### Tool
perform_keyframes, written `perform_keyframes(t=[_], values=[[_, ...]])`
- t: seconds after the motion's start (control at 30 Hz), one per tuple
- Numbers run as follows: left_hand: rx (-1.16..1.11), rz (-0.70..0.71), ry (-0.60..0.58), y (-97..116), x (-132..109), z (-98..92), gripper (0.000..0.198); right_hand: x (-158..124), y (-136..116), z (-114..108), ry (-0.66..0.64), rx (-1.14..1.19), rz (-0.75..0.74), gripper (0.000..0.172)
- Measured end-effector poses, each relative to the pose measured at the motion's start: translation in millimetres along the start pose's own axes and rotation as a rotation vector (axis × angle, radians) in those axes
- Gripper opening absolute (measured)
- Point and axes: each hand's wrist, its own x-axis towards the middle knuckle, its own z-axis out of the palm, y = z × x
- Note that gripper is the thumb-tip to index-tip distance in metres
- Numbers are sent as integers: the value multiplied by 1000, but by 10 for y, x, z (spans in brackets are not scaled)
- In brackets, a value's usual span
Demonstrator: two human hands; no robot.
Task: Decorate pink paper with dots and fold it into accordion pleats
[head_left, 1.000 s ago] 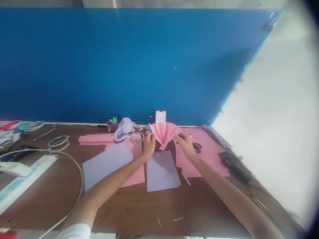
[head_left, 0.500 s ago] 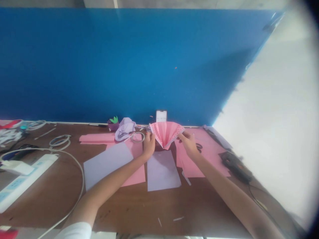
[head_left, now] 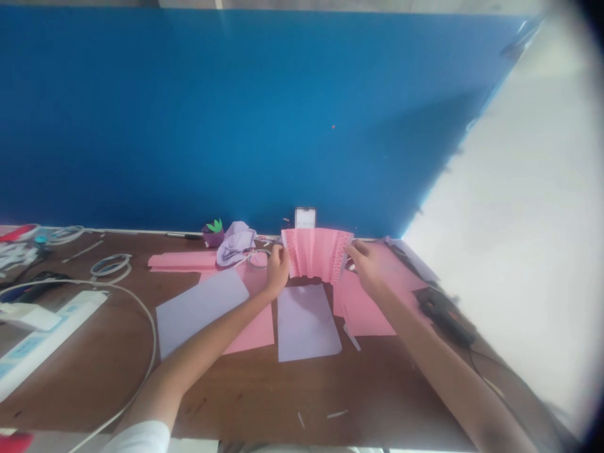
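A pleated pink paper fan [head_left: 317,253] with rows of small cut marks near both side edges is stretched between my hands above the table. My left hand [head_left: 278,267] pinches its left edge, and my right hand [head_left: 364,259] grips the right edge. Below the fan lies a lilac sheet [head_left: 307,327]. Another lilac sheet [head_left: 202,308] rests under my left forearm, partly over a pink sheet [head_left: 257,327]. Beside and beneath my right hand spread more pink sheets [head_left: 368,308].
Crumpled lilac paper [head_left: 236,242], a tape roll [head_left: 259,258] and a purple paper pot with green leaves [head_left: 214,234] stand at the back. A phone-like screen [head_left: 305,218] leans upright behind the fan. A power strip [head_left: 51,336] with a looping cable is at left, a glue gun-like tool [head_left: 443,314] at right.
The fan's lower end, gathered to a point before, is now spread wide, so the paper looks more like a broad pleated panel. My right hand has shifted slightly rightward.
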Motion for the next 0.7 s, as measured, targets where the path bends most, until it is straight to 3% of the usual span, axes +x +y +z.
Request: perform_keyframes(t=[0.13, 0.2, 0.37, 0.5, 0.6, 0.7], values=[[-97, -43, -79, 11, -47, 23, 18, -6, 33, 59, -98, 172, 64, 18], [-207, -73, -185, 51, -78, 43, 20, -17, 37, 73, -162, 222, 60, 15], [-542, -234, -464, 172, -140, 100, 52, -54, -11, 80, -274, 288, 36, 12], [-699, -424, -551, 204, -194, 133, 54, -62, 8, 101, -321, 286, 12, 13], [-717, -568, -550, 181, -231, 147, 53, -72, 26, 125, -329, 286, -3, 12], [-733, -603, -578, 157, -262, 160, 53, -98, 16, 156, -335, 299, 5, 13]])
